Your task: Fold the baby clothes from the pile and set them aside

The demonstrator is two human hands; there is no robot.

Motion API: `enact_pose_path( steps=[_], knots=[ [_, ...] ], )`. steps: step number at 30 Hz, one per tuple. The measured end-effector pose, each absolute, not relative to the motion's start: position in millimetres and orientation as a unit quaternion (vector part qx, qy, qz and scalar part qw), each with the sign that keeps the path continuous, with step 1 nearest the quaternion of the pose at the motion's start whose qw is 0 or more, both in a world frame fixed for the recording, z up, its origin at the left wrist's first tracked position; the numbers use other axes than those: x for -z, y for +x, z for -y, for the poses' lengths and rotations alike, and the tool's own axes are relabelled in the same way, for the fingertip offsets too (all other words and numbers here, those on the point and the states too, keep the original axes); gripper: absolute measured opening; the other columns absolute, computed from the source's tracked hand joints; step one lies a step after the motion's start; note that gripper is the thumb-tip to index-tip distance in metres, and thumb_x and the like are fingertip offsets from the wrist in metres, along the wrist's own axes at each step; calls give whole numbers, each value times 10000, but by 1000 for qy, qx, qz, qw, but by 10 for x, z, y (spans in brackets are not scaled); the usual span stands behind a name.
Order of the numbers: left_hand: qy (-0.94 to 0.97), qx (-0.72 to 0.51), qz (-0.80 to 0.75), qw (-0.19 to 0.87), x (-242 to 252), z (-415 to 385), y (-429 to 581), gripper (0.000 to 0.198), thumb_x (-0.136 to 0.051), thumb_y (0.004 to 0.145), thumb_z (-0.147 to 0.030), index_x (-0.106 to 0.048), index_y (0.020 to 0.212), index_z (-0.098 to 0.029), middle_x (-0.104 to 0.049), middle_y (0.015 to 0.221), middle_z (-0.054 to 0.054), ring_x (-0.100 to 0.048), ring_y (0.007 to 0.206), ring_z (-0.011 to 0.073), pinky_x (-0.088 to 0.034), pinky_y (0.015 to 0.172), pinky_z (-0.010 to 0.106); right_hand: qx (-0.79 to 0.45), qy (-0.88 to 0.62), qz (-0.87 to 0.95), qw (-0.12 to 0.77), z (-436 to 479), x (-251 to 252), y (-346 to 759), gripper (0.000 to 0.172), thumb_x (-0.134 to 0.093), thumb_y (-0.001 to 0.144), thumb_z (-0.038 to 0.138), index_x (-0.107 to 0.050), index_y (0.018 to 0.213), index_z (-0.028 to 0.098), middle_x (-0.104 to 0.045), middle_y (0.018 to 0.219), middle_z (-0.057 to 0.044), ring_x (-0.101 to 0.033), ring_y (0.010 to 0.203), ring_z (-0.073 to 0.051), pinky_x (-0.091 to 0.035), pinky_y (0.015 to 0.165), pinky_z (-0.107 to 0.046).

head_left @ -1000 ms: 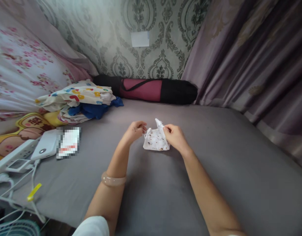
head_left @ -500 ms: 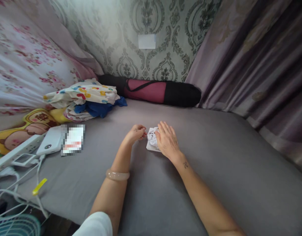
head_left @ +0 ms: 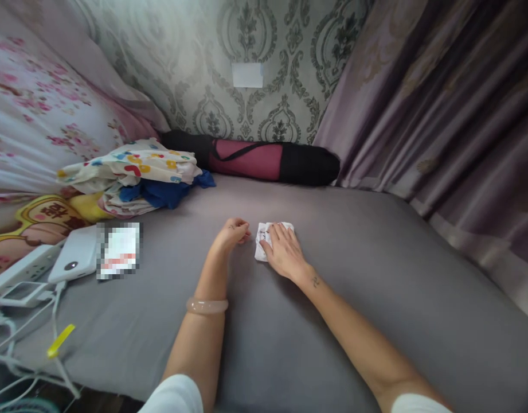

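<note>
A small white folded bundle with dark print [head_left: 261, 252] lies on the grey bed sheet [head_left: 375, 298]; whether it is cloth or a soft packet I cannot tell. My right hand [head_left: 285, 249] rests flat on top of it, fingers stretched out and slightly spread, covering most of it. Just left of the bundle, apart from it, is my left hand [head_left: 237, 231]. Its fingers are curled in loosely, with nothing showing in them. A pale bangle [head_left: 207, 306] circles my left forearm.
At left are a power strip [head_left: 25, 269], a white power bank [head_left: 74, 255], cables and a blurred-out flat item [head_left: 120, 250]. Behind them lie a pillow [head_left: 14, 246] and piled clothes [head_left: 147, 166]. A long black-and-maroon bag [head_left: 250, 159] lies along the wall. Curtains [head_left: 418, 103] hang right.
My right hand has flattened onto the bundle and shifted left over it, covering more of it. My left hand has drawn slightly away from the bundle. The view has turned slightly right.
</note>
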State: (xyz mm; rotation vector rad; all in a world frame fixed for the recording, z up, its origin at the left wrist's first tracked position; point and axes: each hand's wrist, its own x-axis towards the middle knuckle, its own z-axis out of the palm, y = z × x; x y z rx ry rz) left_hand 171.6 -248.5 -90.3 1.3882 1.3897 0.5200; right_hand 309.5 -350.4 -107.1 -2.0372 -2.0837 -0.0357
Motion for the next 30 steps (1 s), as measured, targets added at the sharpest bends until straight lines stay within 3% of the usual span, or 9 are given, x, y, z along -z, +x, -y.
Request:
enact_pose_path(
  steps=[6,12,15,19,22,25,27,30],
  knots=[
    [571,-230,-577,537,899,2461,1685,123,-534,885,-222,-587,939,-125,-665,769,47,-593,577,80,-425,533,163,15,-704,708,46,3750,916,2777,449,-514,894,272,-499,1311,109,-548,1258,-189,-502,1106,-300,-375,934,-405],
    [583,-230,-570,531,945,2476,1706,117,-500,897,-203,-588,906,-125,-649,760,46,-577,566,76,-430,523,166,28,-725,688,-12,3670,1022,2607,408,-376,886,52,-529,1264,36,-597,1155,-244,-554,1029,-291,-424,834,-389],
    [583,-229,-566,535,967,2482,1720,105,-521,883,-206,-591,898,-128,-649,743,44,-586,571,86,-433,519,170,18,-731,682,10,3628,1018,2638,402,-369,864,17,-552,1221,29,-622,1110,-244,-583,1003,-280,-438,800,-364],
    [580,-227,-562,544,1003,2506,1766,96,-525,876,-200,-592,892,-132,-653,717,44,-601,585,101,-439,516,175,-50,-761,625,168,3554,911,2976,290,-428,890,157,-606,1115,117,-687,941,-156,-635,889,-248,-451,789,-341],
    [576,-234,-550,558,1058,2559,1851,84,-530,877,-191,-590,878,-133,-656,722,49,-599,569,99,-444,516,176,-105,-748,498,426,3466,805,3365,221,-456,883,263,-622,985,159,-690,895,-98,-633,855,-212,-474,786,-320],
    [544,-259,-518,607,1132,2640,1977,106,-534,893,-216,-577,914,-122,-668,754,71,-619,575,106,-477,542,192,-260,-643,303,653,3407,789,3680,127,-499,818,255,-581,877,177,-669,782,-26,-629,748,-166,-512,710,-287],
    [497,-280,-476,669,1178,2699,2068,197,-522,917,-294,-551,993,-115,-679,780,93,-659,629,136,-525,608,232,-361,-598,174,694,3414,857,3802,59,-486,783,196,-541,800,186,-630,680,13,-615,656,-141,-527,667,-275],
    [440,-289,-423,738,1231,2779,2190,374,-459,945,-416,-477,1141,-99,-686,798,119,-692,710,179,-563,698,301,-428,-602,80,669,3496,1024,3879,105,-443,751,111,-517,733,184,-607,625,8,-610,610,-137,-547,656,-294]
  ],
)
